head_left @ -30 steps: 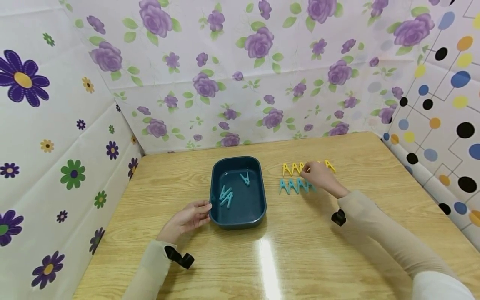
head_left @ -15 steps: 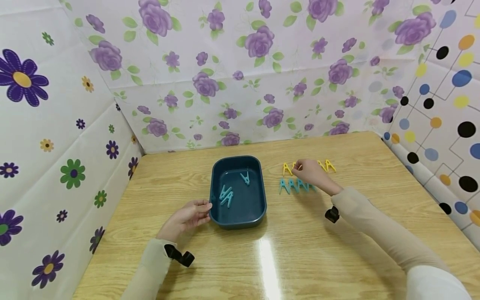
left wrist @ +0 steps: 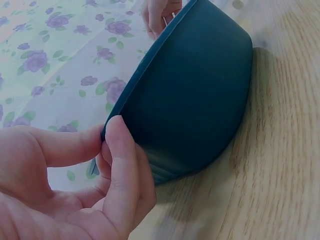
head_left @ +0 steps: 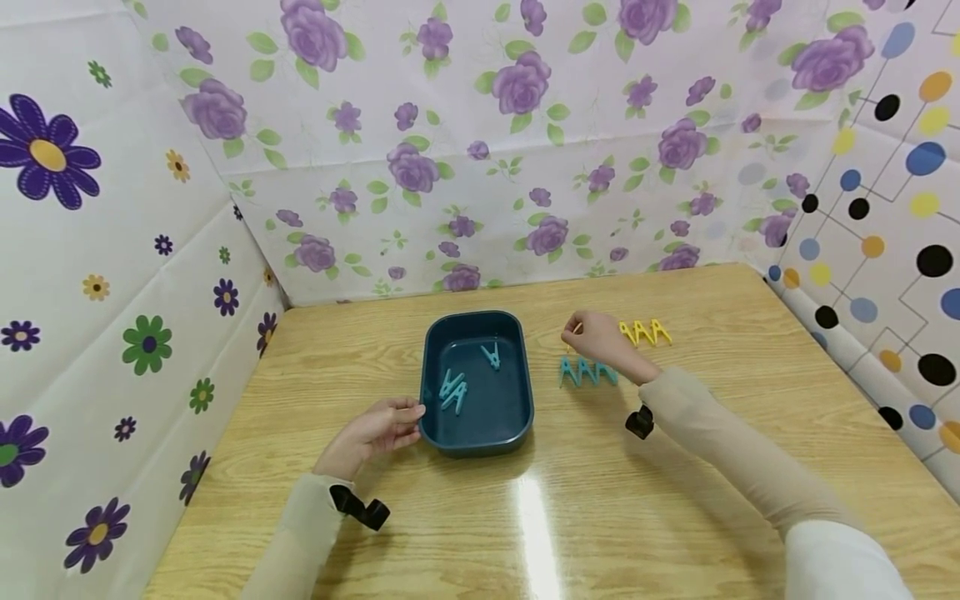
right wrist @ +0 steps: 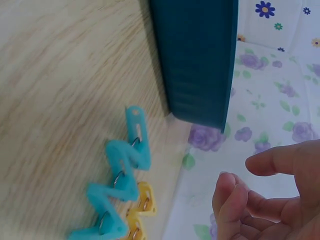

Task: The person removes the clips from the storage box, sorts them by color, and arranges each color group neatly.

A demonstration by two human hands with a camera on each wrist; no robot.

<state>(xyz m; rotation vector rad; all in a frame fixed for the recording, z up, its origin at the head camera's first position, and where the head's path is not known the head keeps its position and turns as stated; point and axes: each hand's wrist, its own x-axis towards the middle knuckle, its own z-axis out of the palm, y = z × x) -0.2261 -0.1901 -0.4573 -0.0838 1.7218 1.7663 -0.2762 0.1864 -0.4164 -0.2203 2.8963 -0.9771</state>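
A dark teal rectangular basin stands on the table, with three light-blue clothespins lying inside it. My left hand pinches the basin's rim between thumb and fingers; the left wrist view shows this grip closely. To the right of the basin, my right hand hovers over the left part of a row of yellow clothespins, covering some of them. Its thumb and loosely bent fingertips are apart in the right wrist view, with nothing between them. Nearer to me lies a row of blue clothespins, partly under that hand.
The wooden table reaches back to a cloth wall with purple roses. Patterned cloth also hangs on the left and right sides. A black camera strap sits on the left wrist, another camera on the right.
My right hand has moved left along the yellow row towards the basin, uncovering yellow clothespins on the right and covering those on the left. The left hand and the basin have stayed put.
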